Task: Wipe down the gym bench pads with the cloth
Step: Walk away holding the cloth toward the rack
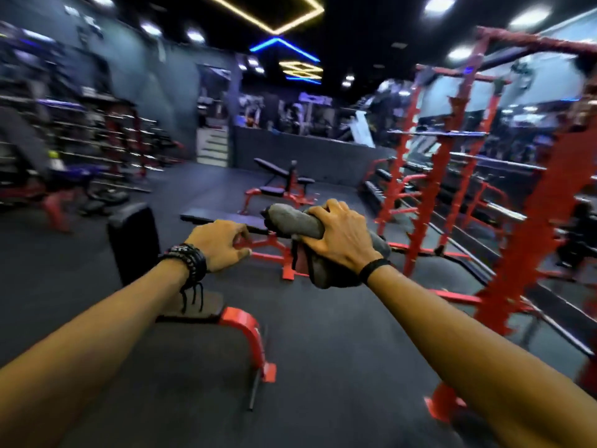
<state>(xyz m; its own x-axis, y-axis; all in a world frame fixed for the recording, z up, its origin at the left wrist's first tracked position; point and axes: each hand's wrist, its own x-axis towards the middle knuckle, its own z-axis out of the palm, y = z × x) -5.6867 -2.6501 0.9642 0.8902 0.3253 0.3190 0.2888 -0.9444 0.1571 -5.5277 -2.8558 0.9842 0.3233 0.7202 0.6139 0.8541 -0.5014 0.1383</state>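
Right hand [339, 240] grips the grey cloth [300, 224] at frame centre, in mid-air; I see left hand [219, 245] empty, fingers loosely curled. Bench pad [134, 240] sits lower left of them.

A grey cloth [298, 221] is held bunched up in the air, one end sticking out and the other hanging down. A bench [135, 240] with black pads and a red frame stands below on the dark floor, its back pad raised upright.

red rack [529, 195] motion-blurred, cloth [300, 221] partly hidden under right hand [339, 234]
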